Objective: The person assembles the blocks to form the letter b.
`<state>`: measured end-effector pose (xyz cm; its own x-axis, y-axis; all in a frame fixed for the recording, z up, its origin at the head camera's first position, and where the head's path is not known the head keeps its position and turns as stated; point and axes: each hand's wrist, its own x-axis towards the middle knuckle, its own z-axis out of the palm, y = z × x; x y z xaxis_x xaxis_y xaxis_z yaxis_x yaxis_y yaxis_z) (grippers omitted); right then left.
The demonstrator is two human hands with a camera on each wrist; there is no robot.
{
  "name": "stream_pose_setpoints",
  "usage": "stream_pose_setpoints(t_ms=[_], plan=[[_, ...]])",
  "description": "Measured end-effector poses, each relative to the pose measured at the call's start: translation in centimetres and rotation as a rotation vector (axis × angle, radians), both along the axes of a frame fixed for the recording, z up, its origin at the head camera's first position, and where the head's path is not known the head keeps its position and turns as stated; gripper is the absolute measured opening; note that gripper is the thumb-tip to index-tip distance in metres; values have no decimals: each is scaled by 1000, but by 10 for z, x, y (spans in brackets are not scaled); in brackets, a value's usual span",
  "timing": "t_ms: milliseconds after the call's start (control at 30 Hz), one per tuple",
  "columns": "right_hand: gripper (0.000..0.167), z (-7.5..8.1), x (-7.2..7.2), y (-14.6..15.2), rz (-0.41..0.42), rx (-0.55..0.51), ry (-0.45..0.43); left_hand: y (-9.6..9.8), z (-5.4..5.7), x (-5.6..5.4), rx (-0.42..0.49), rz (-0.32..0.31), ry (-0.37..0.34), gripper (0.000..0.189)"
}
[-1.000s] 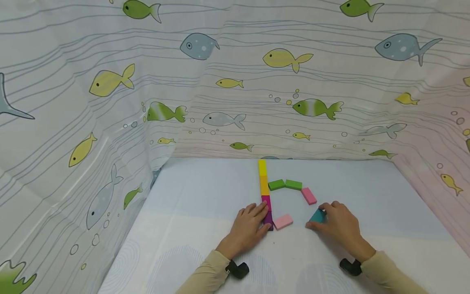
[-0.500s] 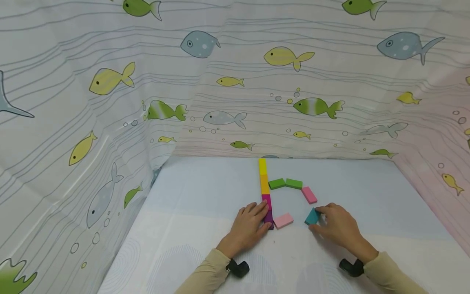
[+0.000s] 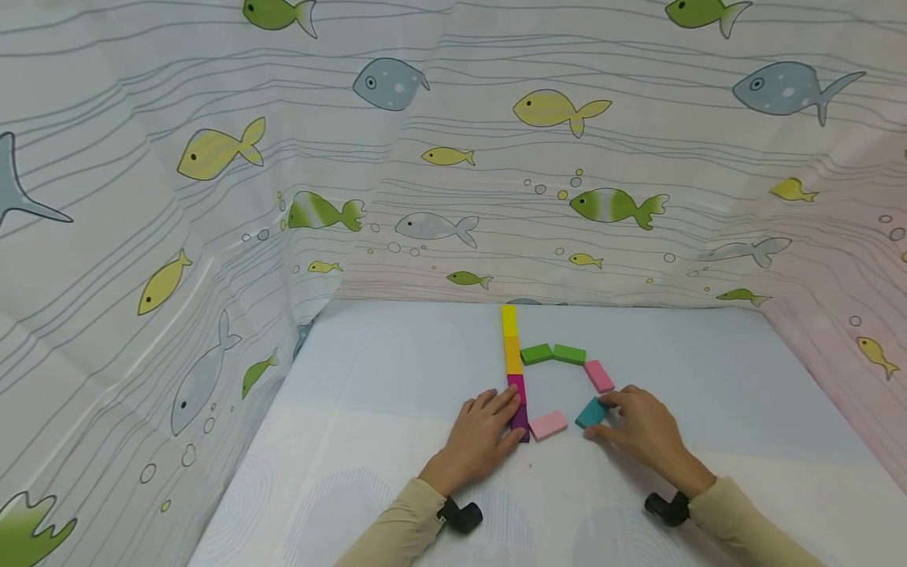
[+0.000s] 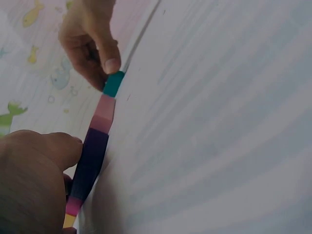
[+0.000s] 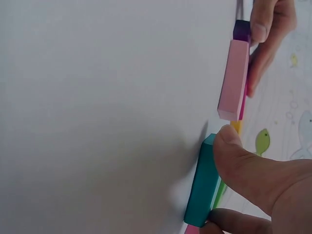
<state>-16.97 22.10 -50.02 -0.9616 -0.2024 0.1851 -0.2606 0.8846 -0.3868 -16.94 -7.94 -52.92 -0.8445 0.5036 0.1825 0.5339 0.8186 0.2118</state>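
My right hand [image 3: 648, 425] pinches a teal block [image 3: 591, 412] between thumb and fingers, low at the table. In the right wrist view the thumb lies at one end of the teal block [image 5: 202, 183] and the fingers at the other. My left hand [image 3: 476, 437] rests beside a straight column of blocks, its fingertips on the magenta block [image 3: 515, 380] and its thumb at the purple block [image 3: 520, 416]. A light pink block [image 3: 549, 426] lies between the purple block and the teal one, with a gap before the teal one.
Above the magenta block, an orange block [image 3: 512, 356] and a yellow block [image 3: 509, 320] continue the column. Two green blocks [image 3: 570, 354] and a darker pink block [image 3: 599, 376] curve out to its right. A fish-patterned sheet [image 3: 439, 189] hangs behind the white table [image 3: 397, 354].
My right hand has moved the teal block left, towards the light pink block, and turned it. It now sits just under the darker pink block. The left hand stays in place.
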Motion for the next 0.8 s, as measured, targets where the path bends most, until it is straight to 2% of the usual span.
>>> stream_pose_setpoints(t_ms=[433,800], plan=[[62,-1,-10,-14,7,-28,-10,0,-1,-1,0,5,-3,56],[64,0,-13,-21,-1,11,-28,1,-2,-1,-5,13,-13,57]])
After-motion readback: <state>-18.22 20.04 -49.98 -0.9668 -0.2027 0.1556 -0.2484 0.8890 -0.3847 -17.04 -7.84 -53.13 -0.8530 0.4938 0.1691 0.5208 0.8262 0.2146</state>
